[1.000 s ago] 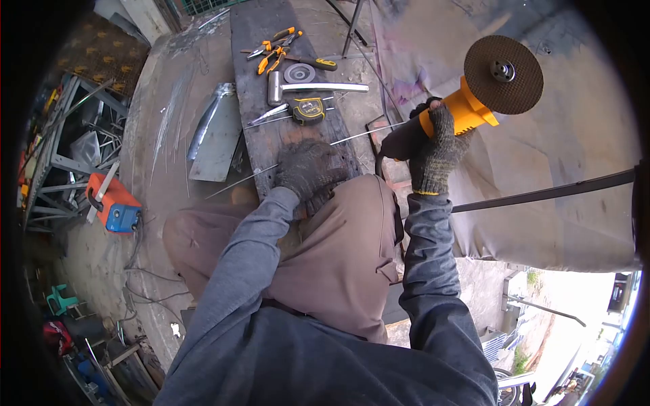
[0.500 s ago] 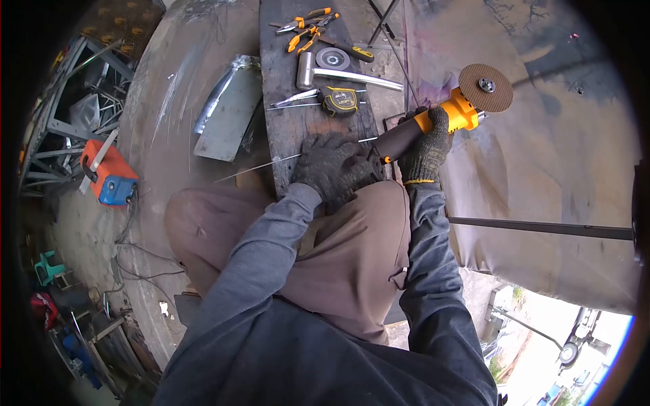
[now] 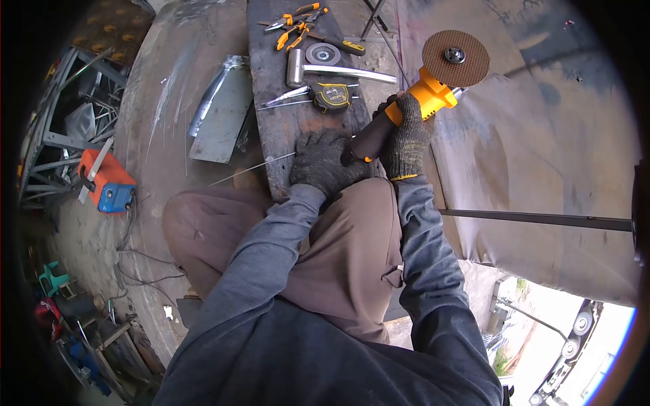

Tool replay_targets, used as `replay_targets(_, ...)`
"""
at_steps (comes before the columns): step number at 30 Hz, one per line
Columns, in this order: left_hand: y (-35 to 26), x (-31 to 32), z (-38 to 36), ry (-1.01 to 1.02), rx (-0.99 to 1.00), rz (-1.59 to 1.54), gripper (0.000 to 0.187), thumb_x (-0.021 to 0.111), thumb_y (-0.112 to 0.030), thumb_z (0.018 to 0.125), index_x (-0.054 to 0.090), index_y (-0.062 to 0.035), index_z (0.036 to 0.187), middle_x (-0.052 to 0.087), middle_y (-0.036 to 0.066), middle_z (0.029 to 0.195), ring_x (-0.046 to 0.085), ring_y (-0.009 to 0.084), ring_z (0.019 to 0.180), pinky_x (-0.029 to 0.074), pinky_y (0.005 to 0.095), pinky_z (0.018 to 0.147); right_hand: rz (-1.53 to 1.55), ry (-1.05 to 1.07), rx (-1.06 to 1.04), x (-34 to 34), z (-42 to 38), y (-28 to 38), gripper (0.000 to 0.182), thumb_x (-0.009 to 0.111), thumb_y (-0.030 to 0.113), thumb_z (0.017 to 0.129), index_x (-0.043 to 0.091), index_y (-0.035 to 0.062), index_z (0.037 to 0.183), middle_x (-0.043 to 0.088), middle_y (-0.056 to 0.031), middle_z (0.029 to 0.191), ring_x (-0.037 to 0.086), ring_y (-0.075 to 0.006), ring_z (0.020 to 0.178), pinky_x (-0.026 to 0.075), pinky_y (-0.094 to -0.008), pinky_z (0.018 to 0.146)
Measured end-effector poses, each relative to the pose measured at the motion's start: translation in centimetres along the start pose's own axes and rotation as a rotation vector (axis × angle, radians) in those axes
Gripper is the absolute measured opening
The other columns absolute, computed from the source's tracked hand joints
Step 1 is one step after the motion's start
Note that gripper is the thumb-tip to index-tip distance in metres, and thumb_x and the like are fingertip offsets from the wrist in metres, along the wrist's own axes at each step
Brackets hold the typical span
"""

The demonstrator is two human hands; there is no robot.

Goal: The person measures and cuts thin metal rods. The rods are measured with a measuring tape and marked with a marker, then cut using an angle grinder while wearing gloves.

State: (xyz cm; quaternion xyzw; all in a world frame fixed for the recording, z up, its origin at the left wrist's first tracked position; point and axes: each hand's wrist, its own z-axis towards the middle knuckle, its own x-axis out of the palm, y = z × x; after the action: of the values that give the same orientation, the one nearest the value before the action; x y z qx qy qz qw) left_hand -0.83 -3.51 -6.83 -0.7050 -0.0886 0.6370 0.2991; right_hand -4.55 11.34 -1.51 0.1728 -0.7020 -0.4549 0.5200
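Observation:
An angle grinder (image 3: 421, 98) with a yellow head and a brown disc (image 3: 456, 58) points up and to the right. My right hand (image 3: 408, 139), in a dark knitted glove, is wrapped round its body just behind the yellow head. My left hand (image 3: 323, 162), also gloved, lies at the rear end of the grinder over the wooden board (image 3: 271, 132); its fingers are bent and partly hidden. A thin metal rod (image 3: 252, 168) runs out to the left from under my left hand. Just above my left hand is a tape measure (image 3: 330, 97).
On the board lie a hammer (image 3: 296, 68), a grinding disc (image 3: 323, 54) and pliers (image 3: 292, 28). A metal sheet (image 3: 221, 122) lies to its left. An orange and blue machine (image 3: 107, 180) stands far left. A dark bar (image 3: 542, 218) crosses the right side.
The grinder and my right hand have shifted left and slightly up in view, and the disc faces the camera more. The board and tools also appear further left.

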Motion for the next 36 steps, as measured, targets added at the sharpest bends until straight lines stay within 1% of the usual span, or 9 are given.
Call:
replay_targets(6,0.9,1.0,0.1,-0.073,0.057,0.045,0.072,0.066,-0.066,0.079,0.062,-0.0183,0.133,0.057,0.008,0.139,0.049,0.0324,0.133,0.024,0.0523,0.118,-0.124,-0.054,-0.163,-0.4,0.3,0.7,0.03,0.074,0.01,0.083,0.056,0.0011,0.106,0.064,-0.0101,0.079,0.066,-0.0234,0.064,0.057,-0.0357,0.06)
replay_targets(12,2.5,0.8,0.2,0.003,0.131,-0.106,0.047,0.058,-0.049,0.093,0.063,-0.0213,0.131,0.058,0.009,0.138,0.05,0.0329,0.133,0.028,0.0532,0.116,-0.057,-0.135,-0.216,-4.0,2.2,6.5,0.031,0.074,0.012,0.082,0.056,0.0015,0.105,0.064,-0.0114,0.08,0.067,-0.0254,0.063,0.059,-0.0378,0.06)
replay_targets(13,2.5,1.6,0.3,-0.102,0.099,-0.039,0.041,0.056,-0.044,0.095,0.064,-0.0232,0.129,0.059,0.009,0.136,0.051,0.0339,0.131,0.031,0.0534,0.113,-0.071,-0.129,-0.215,-5.0,2.3,7.7,0.032,0.075,0.013,0.082,0.057,0.0014,0.105,0.065,-0.0114,0.08,0.067,-0.0253,0.063,0.059,-0.038,0.06)
replay_targets(14,2.5,2.4,0.5,-0.203,0.069,0.029,0.036,0.055,-0.04,0.097,0.065,-0.0252,0.128,0.06,0.009,0.135,0.052,0.035,0.129,0.034,0.0536,0.111,-0.13,-0.123,-0.224,-6.1,2.2,8.9,0.033,0.076,0.014,0.082,0.057,0.0011,0.105,0.065,-0.0112,0.08,0.067,-0.0244,0.065,0.058,-0.0371,0.061)
replay_targets(20,1.3,2.3,1.4,-0.136,-0.03,0.133,0.03,0.053,-0.04,0.099,0.068,-0.0279,0.122,0.061,0.01,0.131,0.056,0.0359,0.12,0.039,0.057,0.105,-0.557,-0.047,-0.171,-11.6,-2.0,13.4,0.031,0.076,0.019,0.083,0.059,0.0026,0.104,0.066,-0.0073,0.083,0.067,-0.0211,0.071,0.057,-0.0352,0.067)
replay_targets(27,1.5,4.2,2.9,-0.145,0.02,0.181,0.032,0.05,-0.04,0.1,0.068,-0.0269,0.122,0.063,0.01,0.127,0.058,0.0355,0.118,0.04,0.0604,0.101,-1.012,0.023,-0.065,-16.4,-5.3,8.9,0.042,0.08,0.018,0.081,0.059,0.003,0.114,0.068,-0.0062,0.09,0.067,-0.017,0.075,0.055,-0.0315,0.07)
replay_targets(29,1.1,3.8,2.7,-0.171,0.02,0.191,0.03,0.055,-0.041,0.098,0.071,-0.0254,0.118,0.066,0.012,0.122,0.06,0.038,0.113,0.042,0.0552,0.101,-1.118,0.018,0.001,-17.2,-5.6,7.5,0.053,0.083,0.025,0.076,0.058,0.0037,0.119,0.069,-0.0098,0.097,0.066,-0.0196,0.083,0.054,-0.0359,0.075)
replay_targets(33,1.0,3.4,2.7,-0.144,0.03,0.221,0.032,0.055,-0.043,0.097,0.071,-0.0271,0.12,0.065,0.01,0.126,0.061,0.0375,0.113,0.041,0.0559,0.102,-1.237,0.078,0.101,-17.0,-6.0,6.0,0.058,0.083,0.028,0.076,0.057,0.0047,0.122,0.069,-0.0128,0.1,0.067,-0.0251,0.087,0.054,-0.0392,0.08)
replay_targets(36,0.3,3.1,2.6,-0.15,-0.02,0.261,0.033,0.055,-0.043,0.097,0.07,-0.0285,0.122,0.064,0.008,0.131,0.061,0.036,0.116,0.039,0.0562,0.105,-1.308,0.157,0.021,-17.5,-5.6,4.6,0.058,0.083,0.027,0.076,0.057,0.0044,0.122,0.069,-0.0131,0.101,0.068,-0.0256,0.088,0.054,-0.0398,0.081)
